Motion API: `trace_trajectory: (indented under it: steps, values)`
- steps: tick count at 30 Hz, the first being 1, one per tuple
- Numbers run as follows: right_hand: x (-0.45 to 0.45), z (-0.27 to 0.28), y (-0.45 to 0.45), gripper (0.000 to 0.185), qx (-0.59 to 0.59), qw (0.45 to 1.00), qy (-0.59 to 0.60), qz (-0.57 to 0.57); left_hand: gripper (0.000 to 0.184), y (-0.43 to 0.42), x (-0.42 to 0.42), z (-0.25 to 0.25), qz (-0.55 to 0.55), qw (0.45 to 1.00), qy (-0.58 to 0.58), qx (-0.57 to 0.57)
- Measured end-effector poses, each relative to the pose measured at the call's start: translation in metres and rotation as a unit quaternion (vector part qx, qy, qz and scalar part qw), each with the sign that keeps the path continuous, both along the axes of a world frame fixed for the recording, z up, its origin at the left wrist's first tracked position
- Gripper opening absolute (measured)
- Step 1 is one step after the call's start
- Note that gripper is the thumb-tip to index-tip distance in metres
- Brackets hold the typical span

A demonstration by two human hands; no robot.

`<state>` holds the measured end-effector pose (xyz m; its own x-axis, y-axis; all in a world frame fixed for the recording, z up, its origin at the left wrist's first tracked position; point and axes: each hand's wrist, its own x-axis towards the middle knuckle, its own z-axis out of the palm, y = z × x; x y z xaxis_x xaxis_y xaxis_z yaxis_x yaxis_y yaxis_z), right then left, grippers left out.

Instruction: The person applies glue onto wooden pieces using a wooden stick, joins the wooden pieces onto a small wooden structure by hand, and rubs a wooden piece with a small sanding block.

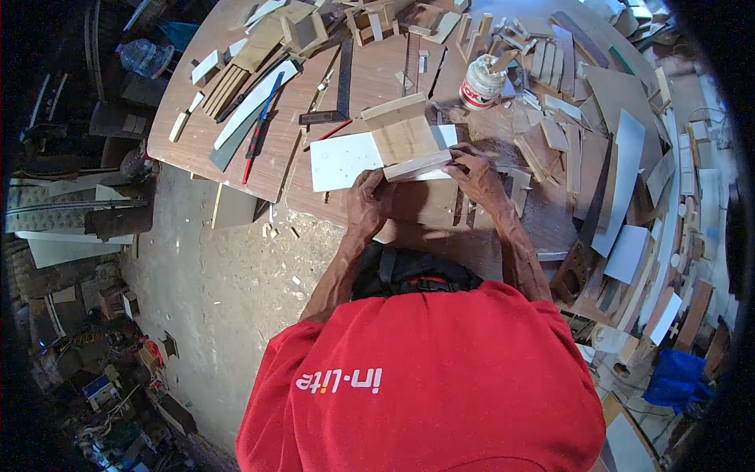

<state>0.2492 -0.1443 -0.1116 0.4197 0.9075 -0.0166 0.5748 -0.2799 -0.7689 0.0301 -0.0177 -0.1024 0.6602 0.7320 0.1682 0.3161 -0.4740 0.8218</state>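
A small wooden tray (407, 140) with two raised walls is placed over a white panel (344, 162), near the front edge of the bench (179, 135) and between the two hands. The left hand (368, 203) is put at the near left corner of the tray, with its fingers half bent; whether the wood is gripped or only steadied there cannot be told. The right end of the near wall is pinched by the right hand (478, 179), whose fingers are curled and almost closed. The tray is thus reached from both sides, and its far wall is left untouched. The white panel is seen on both sides of the tray, with its longer part to the left. Beyond the tray, toward the far edge of the bench, a metal square (344, 79) is laid, and a red pencil (331, 135) is found just beside the panel. A tub (481, 85) is stood farther to the right, near wood pieces (547, 61). By the left edge, a long white strip (255, 108) is laid aslant
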Motion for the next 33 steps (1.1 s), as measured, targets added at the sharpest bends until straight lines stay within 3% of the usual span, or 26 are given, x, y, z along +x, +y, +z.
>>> trace_trajectory:
  steps: [2,4,6,8,9,12,16,24,33]
  values:
    - [-0.001,0.005,0.000,0.025,0.080,0.996,-0.046,0.015,0.015,0.000,-0.001,-0.003,-0.001,1.000,0.006,-0.003]
    - [-0.001,-0.005,-0.001,0.024,0.083,0.995,-0.045,0.012,0.018,-0.001,-0.002,-0.002,-0.002,1.000,0.013,-0.006]
    - [-0.006,0.000,-0.002,0.024,0.087,0.995,-0.045,0.009,0.043,-0.004,-0.004,0.000,0.028,0.998,0.041,-0.035]
    - [-0.021,0.030,-0.003,0.024,0.095,0.994,-0.013,-0.050,0.053,-0.013,-0.006,0.005,0.051,0.995,0.038,-0.077]
    - [-0.021,0.027,-0.004,0.024,0.094,0.994,-0.012,-0.049,0.063,-0.017,-0.007,0.010,0.075,0.990,0.035,-0.117]
    - [-0.024,0.012,-0.008,0.024,0.127,0.988,-0.071,-0.055,0.072,-0.028,-0.007,0.023,0.108,0.971,0.077,-0.201]
    - [-0.026,0.007,-0.008,0.024,0.116,0.988,-0.089,-0.048,0.071,-0.032,-0.010,0.013,0.079,0.976,0.039,-0.197]
    - [-0.030,0.006,-0.006,0.021,0.136,0.985,-0.080,-0.063,0.071,-0.040,-0.007,0.015,0.055,0.988,0.082,-0.116]
    - [-0.030,0.003,-0.006,0.021,0.129,0.985,-0.089,-0.068,0.072,-0.043,-0.004,0.020,0.044,0.989,0.101,-0.100]
